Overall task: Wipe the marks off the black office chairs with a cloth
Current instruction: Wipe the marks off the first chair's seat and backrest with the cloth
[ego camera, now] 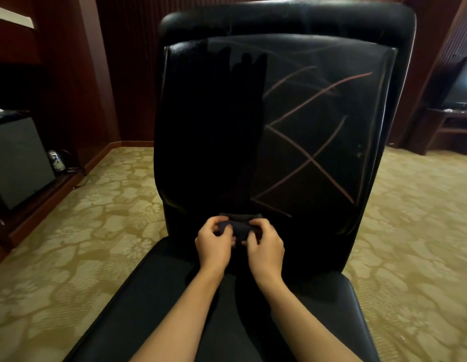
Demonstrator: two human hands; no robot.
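A black leather office chair (pixel 331 48) faces me, its backrest upright and its seat (pixel 154 296) under my forearms. Pinkish crossing marks (pixel 309 159) cover the right half of the backrest; its left half is dark and shows no marks. A small dark cloth (pixel 240 226) is bunched at the foot of the backrest. My left hand (pixel 214 244) and my right hand (pixel 266 246) both grip the cloth, fingers curled into it, just above the seat's rear edge.
Patterned beige carpet (pixel 83 231) surrounds the chair. A dark cabinet (pixel 15 158) with a kettle (pixel 56 159) beside it stands at the left. A wooden table (pixel 451 121) with a screen (pixel 462 84) is at the far right. Wood-panelled walls are behind.
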